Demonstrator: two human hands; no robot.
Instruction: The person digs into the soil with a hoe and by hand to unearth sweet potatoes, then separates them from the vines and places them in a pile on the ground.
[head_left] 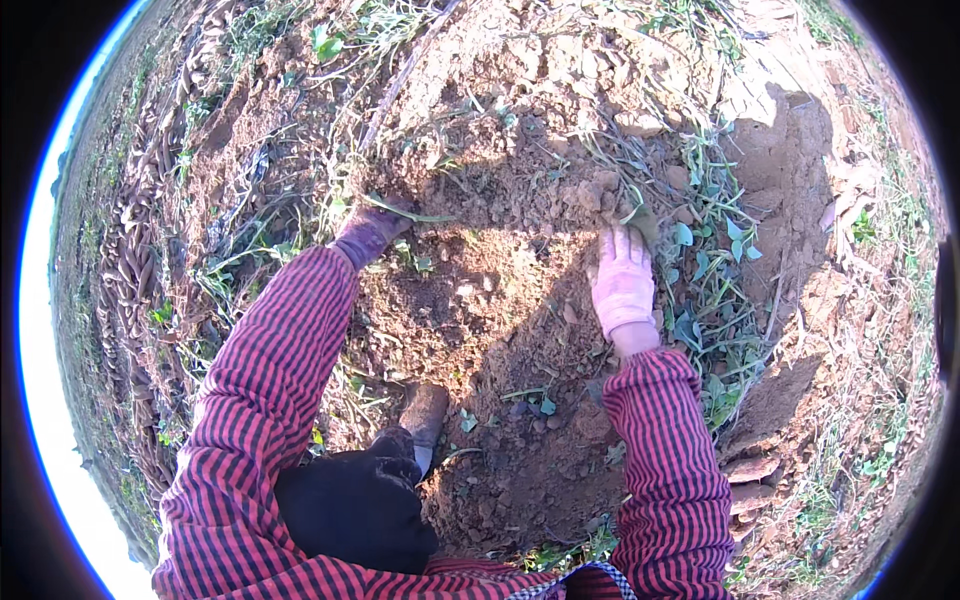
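Observation:
My right hand, in a pink glove, lies on the edge of a low ridge of loose brown soil. Its fingers stretch forward, close together and flat against the dirt, with a dull green leaf-like shape just past their tips. At the other end of the ridge, my left hand wears a soiled purplish glove. Its fingers are in shadow and partly hidden by soil, and a thin green stem crosses beside them. Between the two hands lies dug, crumbly earth, half sunlit and half in shadow.
Cut leafy vines lie right of my right hand. Reddish-brown roots rest at the lower right, and a long row of brown roots runs along the far left. My shoe stands on the soil below my left arm.

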